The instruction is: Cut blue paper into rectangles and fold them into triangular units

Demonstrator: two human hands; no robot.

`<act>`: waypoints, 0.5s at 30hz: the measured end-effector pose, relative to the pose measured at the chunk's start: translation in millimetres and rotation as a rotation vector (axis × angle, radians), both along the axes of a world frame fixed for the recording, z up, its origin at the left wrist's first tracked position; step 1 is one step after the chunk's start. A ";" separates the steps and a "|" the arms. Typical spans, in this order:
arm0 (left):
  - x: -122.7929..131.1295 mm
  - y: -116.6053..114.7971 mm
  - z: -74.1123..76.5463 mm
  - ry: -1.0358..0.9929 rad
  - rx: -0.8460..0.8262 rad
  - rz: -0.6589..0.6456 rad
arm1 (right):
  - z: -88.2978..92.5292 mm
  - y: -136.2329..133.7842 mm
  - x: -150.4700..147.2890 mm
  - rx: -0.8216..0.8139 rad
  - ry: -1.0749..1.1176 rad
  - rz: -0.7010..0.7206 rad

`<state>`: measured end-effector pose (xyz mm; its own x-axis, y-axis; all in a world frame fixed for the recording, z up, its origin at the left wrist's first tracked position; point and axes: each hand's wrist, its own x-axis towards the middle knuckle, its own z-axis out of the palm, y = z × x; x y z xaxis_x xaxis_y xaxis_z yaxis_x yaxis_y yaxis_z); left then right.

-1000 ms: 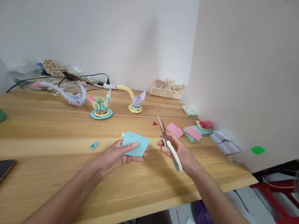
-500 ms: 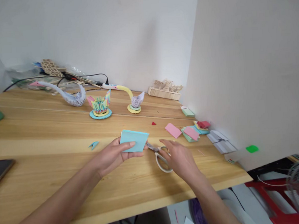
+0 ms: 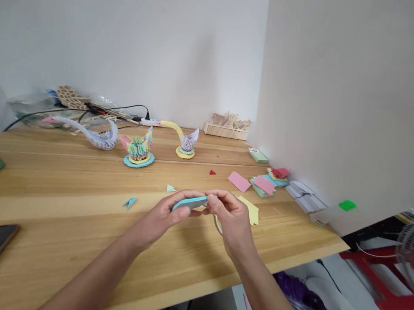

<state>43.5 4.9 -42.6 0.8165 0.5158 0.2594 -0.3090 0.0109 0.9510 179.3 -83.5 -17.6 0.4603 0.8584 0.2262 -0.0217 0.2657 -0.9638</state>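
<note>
Both my hands hold a small stack of light blue paper [image 3: 190, 203] edge-on above the wooden table [image 3: 72, 191]. My left hand [image 3: 165, 214] grips its left end between thumb and fingers. Pinching the stack's right end is my right hand [image 3: 230, 219], fingers closed. The white-handled scissors [image 3: 217, 222] lie on the table under my right hand, mostly hidden. A yellow paper piece [image 3: 251, 210] lies just right of my right hand.
Folded paper models [image 3: 138, 150] stand mid-table, with a swan [image 3: 98, 136] and another [image 3: 185, 144]. Pink paper [image 3: 239, 181] and stacks of coloured sheets [image 3: 268, 181] sit at right by a white partition [image 3: 347, 95]. Small scraps [image 3: 130, 202] lie left; a phone [image 3: 0, 238] sits at the left edge.
My right hand laid the scissors on the table and came to the blue stack. The stack has tipped from facing me to edge-on, held by both hands.
</note>
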 end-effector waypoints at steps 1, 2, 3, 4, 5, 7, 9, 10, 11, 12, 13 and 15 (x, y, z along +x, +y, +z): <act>-1.9 0.8 1.2 -0.043 -0.005 -0.045 | 1.5 -1.2 0.6 0.002 -0.007 0.010; -3.7 1.6 2.3 -0.074 -0.012 -0.077 | 3.0 -2.2 1.1 0.003 -0.014 0.021; -5.4 2.2 3.3 -0.085 -0.013 -0.090 | 4.3 -3.0 1.5 0.005 -0.017 0.030; -6.8 2.6 4.3 -0.077 -0.002 -0.090 | 5.3 -3.6 1.6 0.006 -0.015 0.039; -8.0 2.8 5.3 -0.061 0.015 -0.085 | 5.9 -3.8 1.4 0.007 -0.009 0.047; -9.2 2.8 6.7 -0.035 0.049 -0.082 | 6.2 -3.7 0.6 0.005 0.010 0.052; -9.0 2.5 6.9 -0.040 0.064 -0.086 | 5.4 -3.2 -0.4 -0.004 0.024 0.050; -8.4 2.3 6.5 -0.050 0.061 -0.088 | 4.9 -2.9 -1.0 -0.010 0.025 0.045; -7.6 2.0 5.9 -0.063 0.053 -0.093 | 4.4 -2.7 -1.4 -0.018 0.020 0.037; -6.7 1.7 5.0 -0.080 0.042 -0.101 | 4.0 -2.6 -1.7 -0.028 0.007 0.029; -5.8 1.2 4.2 -0.096 0.026 -0.112 | 3.8 -2.7 -2.0 -0.041 -0.017 0.018; -4.2 -0.3 2.8 -0.118 -0.027 -0.135 | 4.1 -3.6 -2.1 -0.069 -0.113 -0.029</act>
